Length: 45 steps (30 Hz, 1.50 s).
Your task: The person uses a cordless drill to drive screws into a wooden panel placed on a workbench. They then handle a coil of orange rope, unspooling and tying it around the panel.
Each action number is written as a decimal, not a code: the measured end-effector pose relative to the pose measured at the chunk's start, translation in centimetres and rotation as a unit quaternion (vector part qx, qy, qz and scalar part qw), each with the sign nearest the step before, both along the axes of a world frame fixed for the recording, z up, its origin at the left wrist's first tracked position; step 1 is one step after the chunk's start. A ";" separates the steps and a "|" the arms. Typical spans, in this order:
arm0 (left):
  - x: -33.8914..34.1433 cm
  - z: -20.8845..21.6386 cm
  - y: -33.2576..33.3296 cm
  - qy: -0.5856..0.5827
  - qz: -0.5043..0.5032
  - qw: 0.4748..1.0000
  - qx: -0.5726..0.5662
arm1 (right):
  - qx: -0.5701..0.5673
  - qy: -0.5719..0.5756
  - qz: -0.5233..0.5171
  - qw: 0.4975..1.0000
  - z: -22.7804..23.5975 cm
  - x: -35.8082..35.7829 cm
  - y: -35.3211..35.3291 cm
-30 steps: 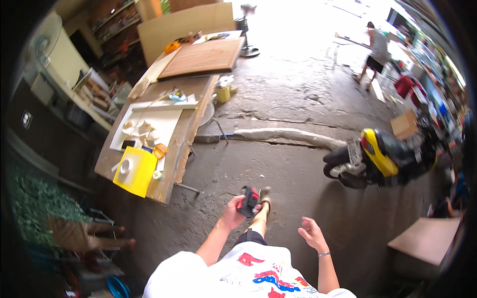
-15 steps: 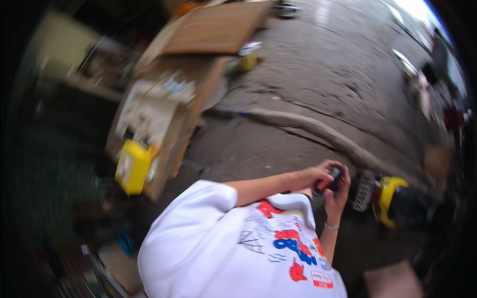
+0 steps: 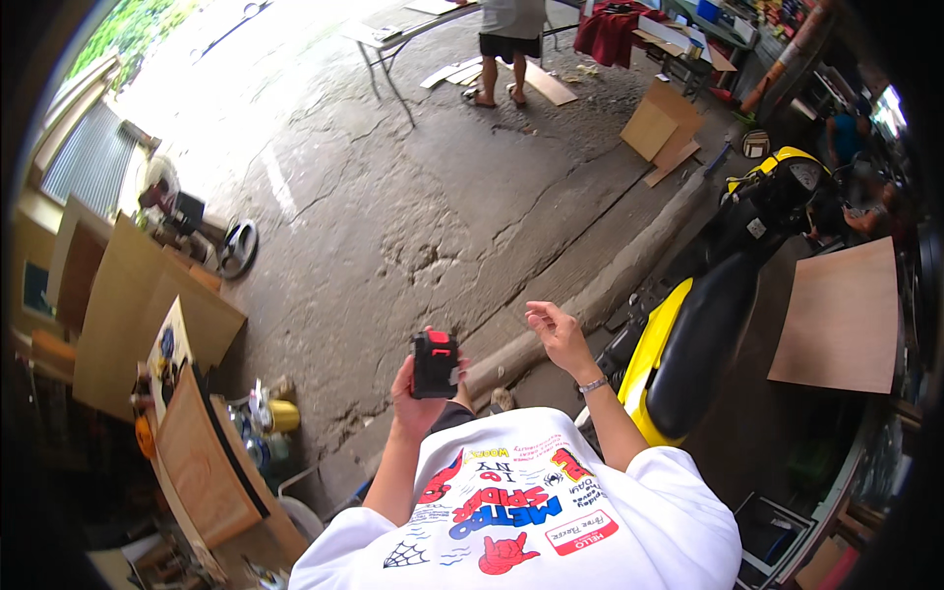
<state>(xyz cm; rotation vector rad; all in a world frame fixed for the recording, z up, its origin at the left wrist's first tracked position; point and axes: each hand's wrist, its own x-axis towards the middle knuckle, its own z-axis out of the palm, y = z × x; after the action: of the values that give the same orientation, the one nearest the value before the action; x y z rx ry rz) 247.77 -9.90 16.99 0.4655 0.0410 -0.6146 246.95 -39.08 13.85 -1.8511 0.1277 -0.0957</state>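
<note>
Just ahead of the white shirt (image 3: 580, 492), the left hand (image 3: 404, 393) has the black-and-red pack (image 3: 436, 364).
Its fingers wrap the pack's sides, the longer axis pointing away from the body; the right hand (image 3: 559, 339) hangs apart, off to the pack's right, half open, fingers loosely bent, holding nothing I can see. Right of that arm stands a yellow-and-black motorbike (image 3: 713, 339); farther off, a person in dark shorts (image 3: 511, 45) is by a table (image 3: 393, 37).
</note>
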 end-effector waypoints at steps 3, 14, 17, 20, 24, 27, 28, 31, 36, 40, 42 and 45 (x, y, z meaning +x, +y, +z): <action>9.1 -4.1 0.1 0.029 0.095 0.989 0.111 | 0.008 0.025 0.035 0.999 1.1 8.4 -2.5; 45.8 -11.8 -11.9 0.069 -0.022 0.973 0.218 | 0.088 0.145 -0.096 0.981 -10.0 36.2 -16.3; 56.6 -5.6 -19.9 -0.006 -0.067 0.958 0.280 | 0.034 0.217 -0.162 0.962 -15.5 37.2 -21.0; 66.4 -2.7 -27.1 -0.094 -0.113 0.941 0.304 | -0.123 0.293 -0.265 0.911 -25.1 34.7 -26.4; 74.8 -3.5 -35.1 -0.088 -0.140 0.922 0.352 | 0.004 0.536 -0.221 0.815 -28.3 35.2 -30.0; 79.1 -6.4 -41.4 -0.030 -0.128 0.936 0.327 | 0.061 0.561 -0.263 0.782 -28.7 40.9 -34.0; 80.5 -6.9 -44.2 -0.006 -0.132 0.938 0.319 | 0.052 0.555 -0.294 0.777 -28.6 43.8 -36.6; 84.9 -11.2 -51.5 0.018 -0.173 0.919 0.353 | -0.158 0.461 -0.288 0.824 -28.7 58.2 -48.7; 91.0 -20.7 -59.0 0.088 -0.228 0.754 0.609 | -0.215 0.108 -0.305 0.921 -16.8 98.3 -75.3; 94.4 -16.1 -59.8 -0.028 -0.287 0.585 0.758 | -0.494 -0.109 -0.341 0.793 -10.5 123.7 -94.2; 94.6 -14.9 -59.3 0.088 -0.241 0.597 0.760 | -0.594 -0.120 -0.368 0.705 -9.1 132.7 -101.3; 95.0 -13.9 -58.8 0.230 -0.149 0.644 0.714 | -0.611 0.110 -0.329 0.712 -9.7 141.5 -107.9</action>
<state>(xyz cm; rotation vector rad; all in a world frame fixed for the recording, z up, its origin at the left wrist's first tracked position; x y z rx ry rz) 342.80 -68.70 3.08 1.8892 1.0347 -0.9391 388.41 -146.93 4.17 -3.0497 1.1342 -0.5721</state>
